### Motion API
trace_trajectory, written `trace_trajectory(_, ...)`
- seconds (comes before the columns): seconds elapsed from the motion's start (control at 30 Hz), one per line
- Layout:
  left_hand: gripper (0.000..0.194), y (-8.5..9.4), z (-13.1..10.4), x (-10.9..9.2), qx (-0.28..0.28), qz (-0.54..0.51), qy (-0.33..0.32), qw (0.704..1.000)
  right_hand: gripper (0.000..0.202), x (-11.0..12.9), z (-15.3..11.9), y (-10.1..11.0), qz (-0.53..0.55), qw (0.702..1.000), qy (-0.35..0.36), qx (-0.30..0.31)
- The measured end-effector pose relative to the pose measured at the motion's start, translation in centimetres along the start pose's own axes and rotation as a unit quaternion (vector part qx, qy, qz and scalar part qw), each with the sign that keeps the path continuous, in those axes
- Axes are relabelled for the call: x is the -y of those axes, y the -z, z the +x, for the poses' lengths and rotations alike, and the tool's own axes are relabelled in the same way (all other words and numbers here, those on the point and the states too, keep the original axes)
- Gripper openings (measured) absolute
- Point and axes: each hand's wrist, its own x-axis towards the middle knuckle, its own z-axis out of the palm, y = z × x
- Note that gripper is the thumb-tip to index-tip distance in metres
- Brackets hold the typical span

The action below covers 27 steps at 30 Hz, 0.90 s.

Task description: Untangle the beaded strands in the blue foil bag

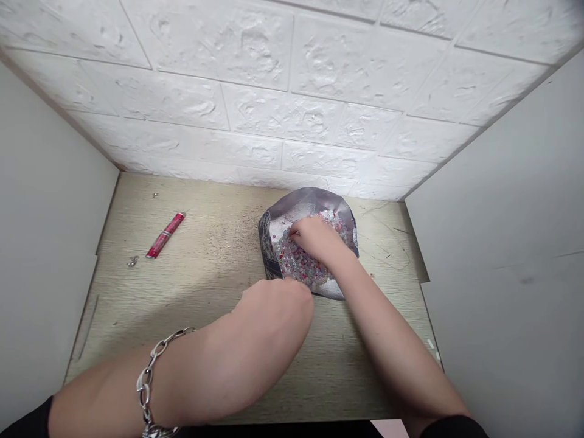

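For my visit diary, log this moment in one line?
right hand: fingertips at beads | left hand: at near edge of silvery bag, grip hidden | red packet: on table, left

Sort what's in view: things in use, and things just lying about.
Apparently in use:
Loose beads, with the right hand among them
Silvery container holding them, the left hand at its near edge

Apparently lying about:
Red stick-shaped item, left
Small shiny piece near it
Thin strands, right; their use is unclear
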Motion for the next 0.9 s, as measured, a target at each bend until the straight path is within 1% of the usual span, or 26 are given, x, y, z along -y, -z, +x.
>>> trace_trajectory(0.03,0.027,0.2,0.1,0.0,0.015,-0.006,0.008,1.0,0.028,0.0,0.0,-0.1,-0.002,1.0,0.003,-0.002)
trace_trajectory(0.17,0.03,0.5,0.2,-0.1,0.029,-0.02,0.019,0.999,0.029,0.3,-0.1,-0.5,-0.017,1.0,0.003,-0.014)
trace_trajectory(0.23,0.029,0.6,0.2,-0.1,0.036,-0.025,0.016,0.999,0.026,0.3,-0.1,-0.6,-0.012,1.0,-0.001,-0.023)
trace_trajectory(0.3,0.028,0.9,0.0,-0.2,0.028,-0.028,0.008,0.999,0.02,0.2,-0.1,-0.6,0.043,0.998,0.005,-0.045)
trace_trajectory(0.33,0.027,1.0,0.0,-0.2,0.025,-0.03,0.008,0.999,0.017,0.2,-0.1,-0.6,0.1,0.993,0.008,-0.062)
trace_trajectory(0.37,0.026,1.1,0.0,-0.2,0.02,-0.031,0.009,0.999,0.015,0.1,-0.1,-0.4,0.178,0.981,0.009,-0.079)
trace_trajectory(0.4,0.025,1.2,0.0,-0.2,0.019,-0.032,0.011,0.999,0.013,0.0,-0.1,-0.2,0.275,0.958,0.004,-0.088)
trace_trajectory(0.43,0.024,1.2,0.0,-0.2,0.016,-0.033,0.014,0.999,0.013,-0.1,-0.1,0.0,0.382,0.92,-0.009,-0.084)
trace_trajectory(0.47,0.024,1.2,0.1,-0.2,0.015,-0.033,0.015,0.999,0.013,-0.2,-0.2,0.3,0.489,0.869,-0.025,-0.068)
trace_trajectory(0.5,0.025,1.1,0.2,-0.2,0.017,-0.034,0.017,0.999,0.013,-0.2,-0.2,0.5,0.586,0.808,-0.042,-0.047)
trace_trajectory(0.53,0.027,0.9,0.3,-0.1,0.016,-0.034,0.016,0.999,0.013,-0.3,-0.3,0.7,0.665,0.745,-0.058,-0.026)
trace_trajectory(0.57,0.028,0.7,0.4,0.0,0.014,-0.034,0.013,0.999,0.013,-0.3,-0.4,0.9,0.722,0.689,-0.069,-0.012)
trace_trajectory(0.6,0.03,0.5,0.5,0.1,0.012,-0.036,0.008,0.999,0.014,-0.4,-0.5,1.0,0.76,0.646,-0.076,-0.009)
trace_trajectory(0.63,0.031,0.3,0.6,0.2,0.0,-0.038,-0.001,0.999,0.015,-0.4,-0.6,1.0,0.782,0.618,-0.077,-0.015)
trace_trajectory(0.67,0.031,0.1,0.9,0.4,-0.015,-0.043,-0.011,0.999,0.014,-0.4,-0.7,1.1,0.794,0.603,-0.075,-0.026)
trace_trajectory(0.73,0.028,-0.2,1.6,0.9,-0.066,-0.059,-0.035,0.995,0.014,-0.6,-1.2,1.2,0.797,0.598,-0.069,-0.054)
trace_trajectory(0.8,0.022,-0.3,2.5,1.4,-0.123,-0.089,-0.053,0.987,0.014,-0.7,-1.9,1.5,0.788,0.606,-0.067,-0.089)
trace_trajectory(0.83,0.019,-0.3,3.1,1.6,-0.141,-0.112,-0.06,0.982,0.013,-0.8,-2.3,1.7,0.782,0.611,-0.068,-0.107)
trace_trajectory(0.9,0.024,-0.2,4.1,2.1,-0.184,-0.188,-0.089,0.961,0.013,-0.9,-3.3,2.2,0.768,0.621,-0.067,-0.141)
